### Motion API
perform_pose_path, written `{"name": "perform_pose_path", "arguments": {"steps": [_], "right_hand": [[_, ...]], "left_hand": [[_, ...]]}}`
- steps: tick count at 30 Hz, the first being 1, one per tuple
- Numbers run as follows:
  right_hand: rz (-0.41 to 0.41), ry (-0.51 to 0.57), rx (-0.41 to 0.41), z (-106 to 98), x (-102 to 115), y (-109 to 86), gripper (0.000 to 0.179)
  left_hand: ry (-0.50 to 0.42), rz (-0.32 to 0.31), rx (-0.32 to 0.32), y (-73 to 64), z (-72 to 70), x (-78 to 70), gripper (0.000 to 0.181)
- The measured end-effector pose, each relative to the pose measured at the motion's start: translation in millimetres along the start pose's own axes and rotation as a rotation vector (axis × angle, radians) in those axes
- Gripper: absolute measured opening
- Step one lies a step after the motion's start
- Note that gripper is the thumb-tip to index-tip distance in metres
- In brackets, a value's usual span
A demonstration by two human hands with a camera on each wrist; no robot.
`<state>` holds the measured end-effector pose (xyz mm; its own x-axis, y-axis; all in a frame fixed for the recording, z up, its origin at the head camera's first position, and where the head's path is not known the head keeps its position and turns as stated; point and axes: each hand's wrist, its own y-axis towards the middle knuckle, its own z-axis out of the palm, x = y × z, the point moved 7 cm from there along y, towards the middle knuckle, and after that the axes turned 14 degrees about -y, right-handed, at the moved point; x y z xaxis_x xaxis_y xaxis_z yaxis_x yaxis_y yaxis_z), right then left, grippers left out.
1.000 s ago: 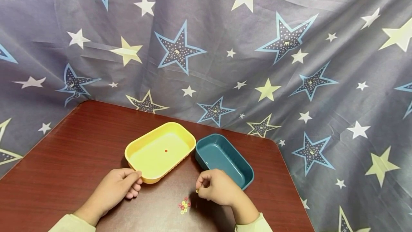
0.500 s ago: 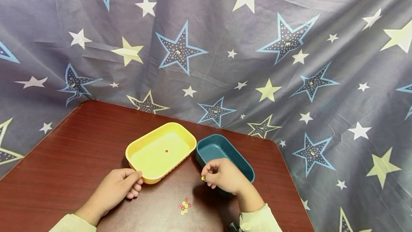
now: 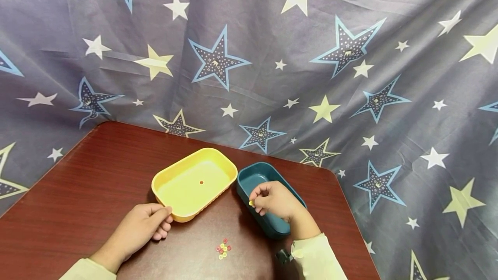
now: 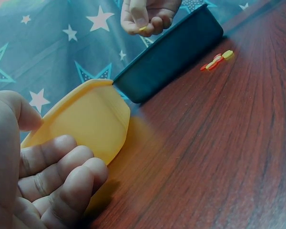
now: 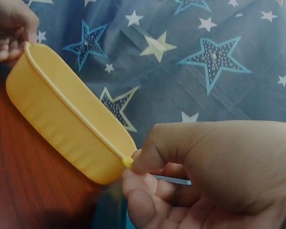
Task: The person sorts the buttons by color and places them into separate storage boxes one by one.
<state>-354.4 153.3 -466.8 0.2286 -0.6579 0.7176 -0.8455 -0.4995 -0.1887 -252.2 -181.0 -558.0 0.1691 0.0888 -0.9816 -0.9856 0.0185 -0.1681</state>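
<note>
No legible txt, label, brand, no. or sign in head or wrist cam views.

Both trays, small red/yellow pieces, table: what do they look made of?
Yellow tray: likely moulded plastic, satin; even colour, ribbed side.
Blue tray: likely plastic too, smooth; even colour, thin rim.
Small pieces: perhaps plastic, from bright colours; finish too small to judge.
Table: wood or wood-look laminate, slightly glossy; streaked grain, soft glare.

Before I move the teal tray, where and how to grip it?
Probably pinch the teal tray at its near-end rim, thumb inside, fingers outside, from the person's side. Its open top and raised wall suit that; its far-left corner sits by the yellow tray. The right hand, holding a yellow piece, is above it.
</note>
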Motion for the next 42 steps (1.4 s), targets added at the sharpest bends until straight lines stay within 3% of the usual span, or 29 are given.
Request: {"name": "perform_pose_path", "arguments": {"steps": [18,35,42], "right_hand": [[0.139,0.045,0.037,-25.7,-35.0,29.1,0.011],[0.254,0.084,0.072,-24.6,-64.4,41.7,0.014],[0.267,0.089,0.068,-20.6,-71.4,43.2,0.019]], "left_hand": [[0.008,0.002,0.002,1.0,-1.1,-2.0,0.042],[0.012,0.004,0.001,2.7,-1.2,-1.4,0.043],[0.018,0.003,0.004,2.9,-1.7,0.0,0.043]]}}
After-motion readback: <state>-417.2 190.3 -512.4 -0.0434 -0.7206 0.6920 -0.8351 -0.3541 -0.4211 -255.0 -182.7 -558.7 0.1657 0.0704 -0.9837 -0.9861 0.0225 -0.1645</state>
